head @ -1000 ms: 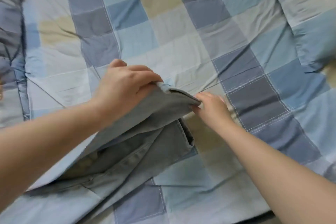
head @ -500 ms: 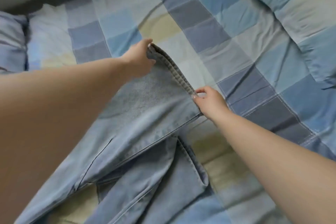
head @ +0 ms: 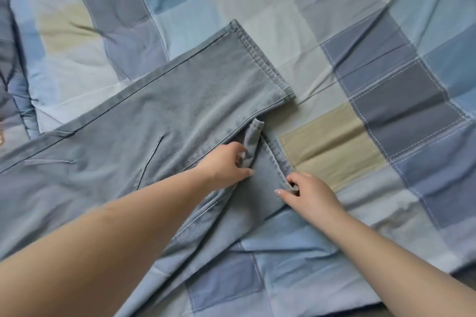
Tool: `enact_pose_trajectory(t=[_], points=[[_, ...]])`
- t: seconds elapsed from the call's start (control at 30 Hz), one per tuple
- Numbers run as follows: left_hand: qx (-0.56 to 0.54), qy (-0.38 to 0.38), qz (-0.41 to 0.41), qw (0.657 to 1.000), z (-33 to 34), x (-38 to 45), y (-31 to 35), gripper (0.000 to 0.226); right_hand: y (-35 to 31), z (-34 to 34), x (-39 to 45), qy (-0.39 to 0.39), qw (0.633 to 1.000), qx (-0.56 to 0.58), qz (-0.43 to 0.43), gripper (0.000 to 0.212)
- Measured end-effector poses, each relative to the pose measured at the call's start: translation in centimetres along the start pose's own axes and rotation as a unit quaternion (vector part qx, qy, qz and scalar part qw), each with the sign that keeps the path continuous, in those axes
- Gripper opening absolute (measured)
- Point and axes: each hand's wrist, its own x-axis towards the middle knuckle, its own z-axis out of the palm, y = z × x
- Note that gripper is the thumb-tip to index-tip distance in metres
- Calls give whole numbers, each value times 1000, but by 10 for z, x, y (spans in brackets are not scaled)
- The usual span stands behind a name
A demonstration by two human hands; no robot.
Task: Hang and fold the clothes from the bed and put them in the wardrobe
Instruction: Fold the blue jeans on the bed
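Note:
Light blue jeans [head: 159,116] lie spread on the bed. One leg stretches flat up to its hem at the upper middle. The second leg lies under it, its hem end poking out at the centre. My left hand [head: 226,162] pinches the folded corner of that lower hem. My right hand [head: 306,192] grips the same hem's other end, thumb on top of the seam. Both forearms reach in from the bottom of the view.
The bed is covered by a checked quilt [head: 386,100] in blue, grey and beige squares, wrinkled on the right. A bunched darker fold of bedding [head: 10,80] runs along the left edge. The bed's near edge [head: 401,311] shows at the bottom right.
The upper leg was let go and now lies flat on the bed. Both hands moved down and took hold of the hem of the lower leg.

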Motion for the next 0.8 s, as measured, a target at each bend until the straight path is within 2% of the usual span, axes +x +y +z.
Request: enact_pose_trajectory(t=[0.1, 0.2, 0.3, 0.37, 0.43, 0.53, 0.67, 0.73, 0.8], points=[[42, 74, -4, 996, 9, 2, 4, 58, -4, -2, -15, 59, 997, 39, -19, 37], [87, 85, 28, 992, 11, 3, 12, 38, -1, -10, -33, 113, 991, 78, -10, 39], [90, 141, 88, 982, -2, 8, 19, 28, 22, -25, -53, 183, 977, 105, 35, 26], [57, 197, 82, 975, -17, 14, 20, 27, 43, -33, -70, 207, 967, 132, 73, 19], [64, 208, 66, 974, -26, 19, 22, 26, 63, -33, -85, 189, 962, 159, 114, 18], [100, 154, 69, 981, -12, 22, 38, 27, 90, -17, -94, 148, 958, 178, 167, 19], [17, 77, 21, 997, 18, 24, 57, 39, 105, -10, -94, 127, 931, 285, 188, 19], [-18, 101, 21, 995, 23, 27, 66, 34, 109, -13, -95, 118, 930, 302, 175, 21], [-64, 182, 27, 981, 20, 32, 74, 23, 111, -18, -96, 145, 929, 308, 144, 25]])
